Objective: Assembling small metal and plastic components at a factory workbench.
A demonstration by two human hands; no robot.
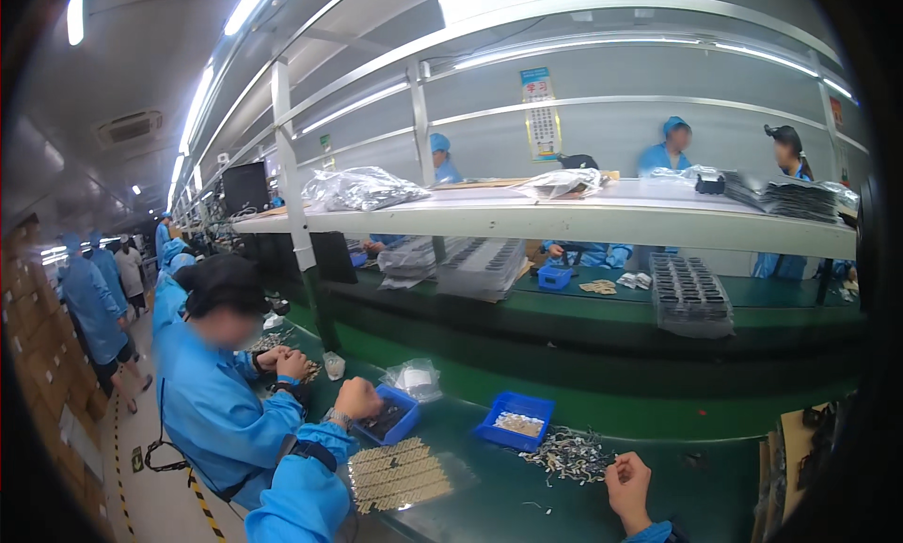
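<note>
Left hand (358, 397) fisted over blue bin (388, 419), right hand (628, 487) beside loose metal parts (567, 455), green worktable (489, 505)

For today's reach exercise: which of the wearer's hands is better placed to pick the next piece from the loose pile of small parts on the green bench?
Probably the right hand: it sits at the edge of the pile of small parts. The left hand is closed over the blue tray of dark parts, farther away.

Both hands are bare. The left hand (358, 398) wears a metal-link band at the wrist, above a bright blue sleeve (303, 494) with a dark strap. The right hand (628, 489) shows a blue cuff (656, 533).
</note>
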